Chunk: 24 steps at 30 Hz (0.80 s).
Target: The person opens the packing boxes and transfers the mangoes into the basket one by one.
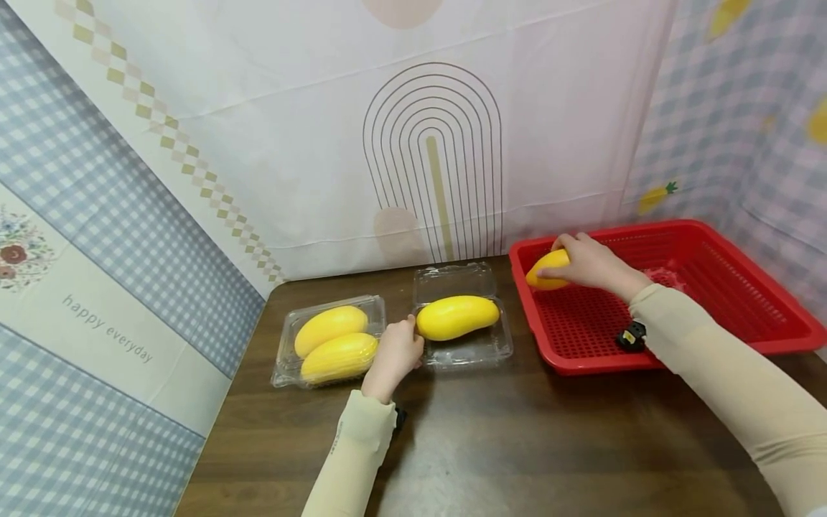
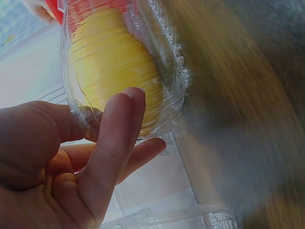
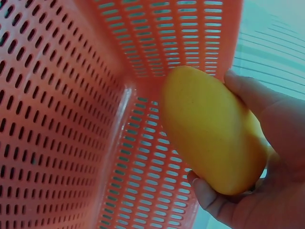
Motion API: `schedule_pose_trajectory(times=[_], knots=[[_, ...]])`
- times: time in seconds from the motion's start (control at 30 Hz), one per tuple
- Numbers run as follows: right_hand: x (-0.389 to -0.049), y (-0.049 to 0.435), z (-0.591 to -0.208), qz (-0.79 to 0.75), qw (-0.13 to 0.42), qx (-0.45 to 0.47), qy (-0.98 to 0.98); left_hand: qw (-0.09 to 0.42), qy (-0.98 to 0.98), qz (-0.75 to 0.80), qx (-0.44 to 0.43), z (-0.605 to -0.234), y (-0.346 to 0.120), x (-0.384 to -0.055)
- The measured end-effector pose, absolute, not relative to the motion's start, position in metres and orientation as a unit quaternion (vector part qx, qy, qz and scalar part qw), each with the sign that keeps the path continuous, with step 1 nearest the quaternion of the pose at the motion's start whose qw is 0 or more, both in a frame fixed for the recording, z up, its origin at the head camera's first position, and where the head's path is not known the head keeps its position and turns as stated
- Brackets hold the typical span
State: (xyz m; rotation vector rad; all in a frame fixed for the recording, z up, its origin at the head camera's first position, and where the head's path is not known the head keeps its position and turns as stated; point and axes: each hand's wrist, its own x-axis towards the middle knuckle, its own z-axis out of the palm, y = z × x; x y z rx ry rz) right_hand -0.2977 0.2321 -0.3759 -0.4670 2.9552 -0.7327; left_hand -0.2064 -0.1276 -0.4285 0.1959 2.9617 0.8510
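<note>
My right hand (image 1: 589, 264) grips a yellow mango (image 3: 209, 131) just inside the left end of the red plastic basket (image 1: 646, 362). The thumb lies along one side of the mango, and fingertips show at the other. On the table, my left hand (image 1: 395, 353) pinches the left edge of a clear plastic clamshell box (image 1: 474, 355). That box stands with its lid (image 1: 455, 281) folded back toward the wall, and one mango (image 1: 457, 317) lies in it. In the left wrist view, the box wall (image 2: 174, 90) meets my fingers.
Left of my left hand, another clear box (image 1: 284, 359) holds two mangoes (image 1: 331, 330) under its plastic. The brown wooden table (image 1: 465, 445) ends at a cloth-covered wall (image 1: 323, 179) behind the boxes. A crumpled reddish piece of plastic (image 1: 665, 276) lies in the basket.
</note>
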Motion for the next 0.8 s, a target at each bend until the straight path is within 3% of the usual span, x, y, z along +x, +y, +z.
schedule_pose_trajectory(times=[0.43,0.8], knots=[[-0.309,0.214,-0.388,-0.225,0.041,-0.135,0.964,0.027,0.953,0.298,0.054,-0.435,-0.134,-0.202],[-0.315,0.227,-0.401,-0.203,0.094,-0.132,0.966,0.021,0.954,0.292,0.065,-0.432,-0.13,-0.206]])
